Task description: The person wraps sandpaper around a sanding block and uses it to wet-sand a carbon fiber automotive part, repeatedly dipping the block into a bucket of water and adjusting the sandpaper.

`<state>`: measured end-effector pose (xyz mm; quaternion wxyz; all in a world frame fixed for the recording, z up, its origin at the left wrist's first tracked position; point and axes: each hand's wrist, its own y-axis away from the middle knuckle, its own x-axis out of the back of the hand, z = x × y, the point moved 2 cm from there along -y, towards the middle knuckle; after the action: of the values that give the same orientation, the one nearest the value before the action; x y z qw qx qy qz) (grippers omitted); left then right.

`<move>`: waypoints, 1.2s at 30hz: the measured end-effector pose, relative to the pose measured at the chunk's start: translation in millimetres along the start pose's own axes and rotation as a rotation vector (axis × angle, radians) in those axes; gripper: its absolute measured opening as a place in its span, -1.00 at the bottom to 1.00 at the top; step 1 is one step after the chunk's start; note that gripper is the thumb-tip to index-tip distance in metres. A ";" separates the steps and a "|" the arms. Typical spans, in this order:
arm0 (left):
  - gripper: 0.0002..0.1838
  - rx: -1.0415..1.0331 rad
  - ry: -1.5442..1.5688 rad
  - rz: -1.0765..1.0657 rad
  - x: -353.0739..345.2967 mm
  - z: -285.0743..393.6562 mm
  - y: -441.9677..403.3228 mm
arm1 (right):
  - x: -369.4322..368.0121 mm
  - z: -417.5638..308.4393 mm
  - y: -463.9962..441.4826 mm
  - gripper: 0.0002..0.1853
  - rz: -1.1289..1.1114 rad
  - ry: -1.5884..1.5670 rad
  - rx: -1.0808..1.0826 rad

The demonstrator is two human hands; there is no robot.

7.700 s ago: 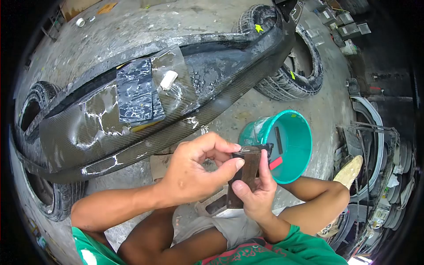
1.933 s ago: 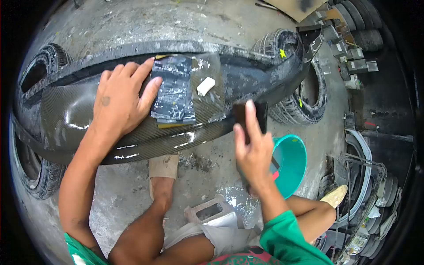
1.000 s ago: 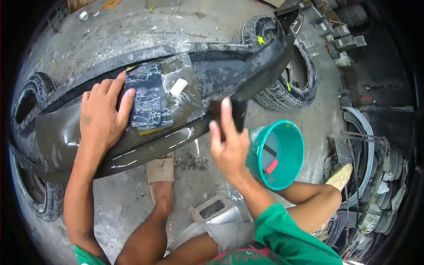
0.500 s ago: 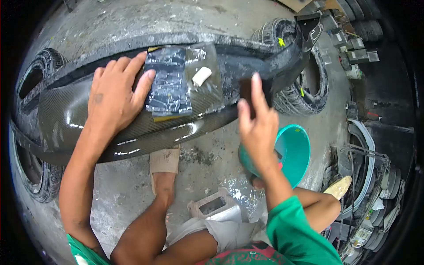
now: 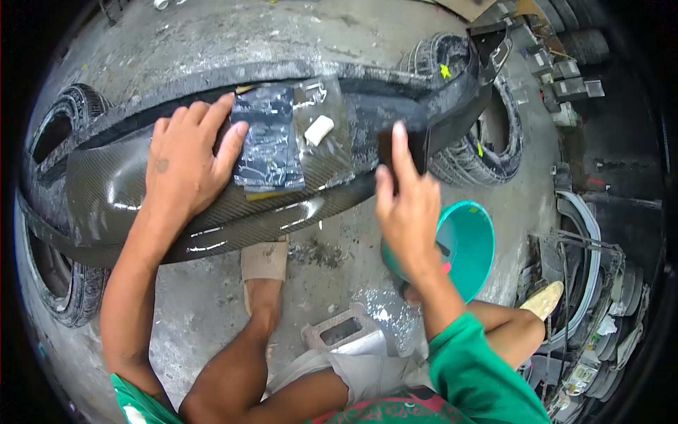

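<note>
A long, dark carbon-fibre patterned panel (image 5: 106, 173), its surface glossy and wet in places, lies across the view. My left hand (image 5: 185, 159) rests flat on it with fingers spread, beside a stack of dark wet sandpaper sheets (image 5: 267, 138). A small white block (image 5: 319, 131) sits just right of the sheets. Toward the panel's right end, my right hand (image 5: 409, 212) presses a dark rectangular piece of sandpaper (image 5: 386, 147) against the surface. Its index finger and thumb reach along this piece; the other fingers are mostly hidden.
Tyres (image 5: 473, 159) support the panel at both ends. A teal bucket (image 5: 470, 247) stands on the floor below my right forearm, close to a wet patch. A grey plastic stool or frame (image 5: 346, 331) is near my legs. Car parts (image 5: 593, 240) are piled along the right.
My right hand and the dark piece have shifted slightly left along the panel. My left hand stays in place on it. The whole view has moved a little.
</note>
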<state>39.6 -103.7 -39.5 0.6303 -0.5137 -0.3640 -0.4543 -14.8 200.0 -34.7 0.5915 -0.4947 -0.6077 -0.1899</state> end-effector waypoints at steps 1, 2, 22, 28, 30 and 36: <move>-0.50 0.007 0.013 0.004 -2.4 -1.6 0.4 | 3.2 -5.7 14.0 -0.21 -0.077 -0.094 -0.054; -0.50 0.015 0.012 -0.004 0.0 -0.1 -1.3 | 2.6 -6.3 22.9 -0.21 -0.011 -0.101 0.051; -0.49 -0.006 0.005 0.034 0.2 1.6 0.2 | 1.9 -7.7 5.0 -0.25 -0.028 -0.086 0.028; -0.51 -0.001 0.005 0.043 -1.9 0.7 -0.4 | 3.1 -1.7 -7.2 -0.27 -0.081 -0.108 -0.035; -0.50 0.005 0.013 0.002 0.2 3.8 0.2 | 2.1 0.9 -17.8 -0.26 -0.121 -0.047 -0.094; -0.51 0.011 0.006 0.026 1.7 -0.9 -2.5 | 4.8 -7.7 24.2 -0.22 -0.040 -0.139 0.083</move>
<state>37.7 -105.1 -37.3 0.6400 -0.5135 -0.3581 -0.4455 10.3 206.1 -37.2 0.5638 -0.4698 -0.6644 -0.1415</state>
